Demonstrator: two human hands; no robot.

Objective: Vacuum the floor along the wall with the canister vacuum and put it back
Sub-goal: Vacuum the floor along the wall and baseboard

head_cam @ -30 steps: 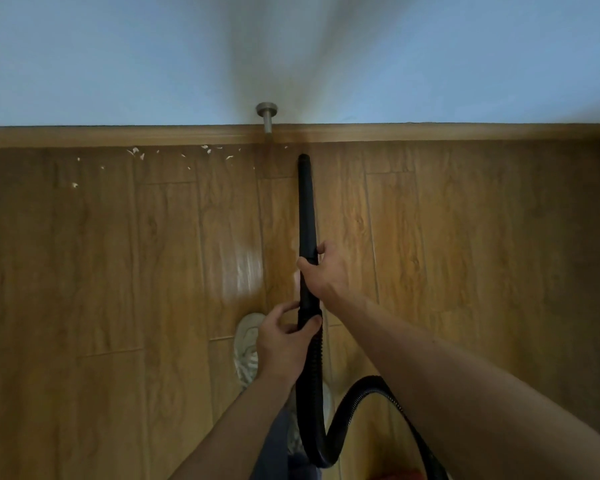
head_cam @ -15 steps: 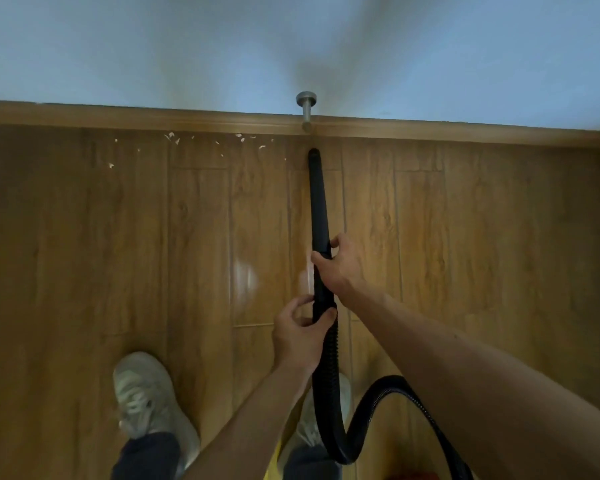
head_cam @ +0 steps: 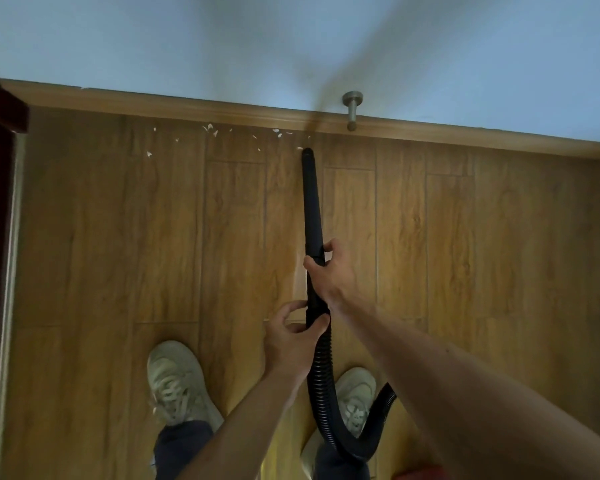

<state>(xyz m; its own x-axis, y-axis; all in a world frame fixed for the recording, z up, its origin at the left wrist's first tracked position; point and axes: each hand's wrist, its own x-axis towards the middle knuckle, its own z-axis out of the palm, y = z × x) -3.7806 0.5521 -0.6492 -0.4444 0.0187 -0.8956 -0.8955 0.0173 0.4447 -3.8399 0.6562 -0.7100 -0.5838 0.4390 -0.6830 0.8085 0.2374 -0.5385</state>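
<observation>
Both hands are clamped on the black vacuum wand [head_cam: 310,202]. The right hand [head_cam: 329,271] curls round it higher up, and the left hand [head_cam: 291,341] clasps it just below, where the ribbed hose [head_cam: 321,393] begins. The wand's tip points at the wooden floor [head_cam: 465,254] just short of the baseboard [head_cam: 153,105], beside the nearest of the white scraps [head_cam: 210,128] strewn along it to the left. A metal door stop [head_cam: 352,109] juts out to the right. The hose loops down over two pale sneakers [head_cam: 174,382]. A red shape [head_cam: 420,474] at the bottom edge is too cut off to identify.
</observation>
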